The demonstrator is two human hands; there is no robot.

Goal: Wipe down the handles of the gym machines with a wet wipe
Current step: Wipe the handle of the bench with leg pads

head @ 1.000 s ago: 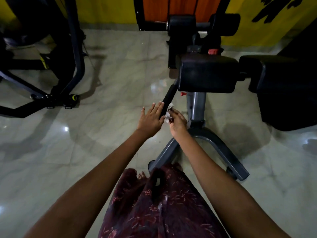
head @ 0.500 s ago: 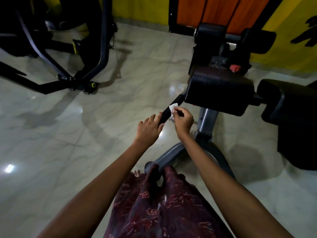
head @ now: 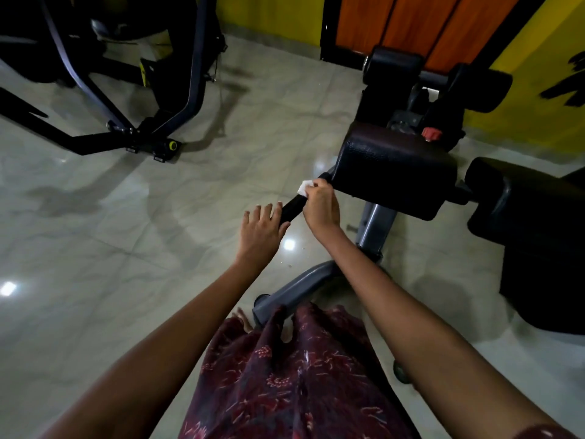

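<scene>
A black foam handle sticks out to the left from under the black pad of a grey-framed gym machine. My right hand pinches a small white wet wipe and presses it on the upper part of the handle, close to the pad. My left hand has straight, spread fingers and rests against the handle's free lower end. The part of the handle under my right hand is hidden.
The machine's grey base legs run along the floor by my feet. A second black pad lies to the right, roller pads behind. Another black machine frame stands at the far left on glossy marble floor.
My right hand has slid the wipe up the handle from its lower end toward the pad. My left hand stayed at the handle's end. The camera has shifted left.
</scene>
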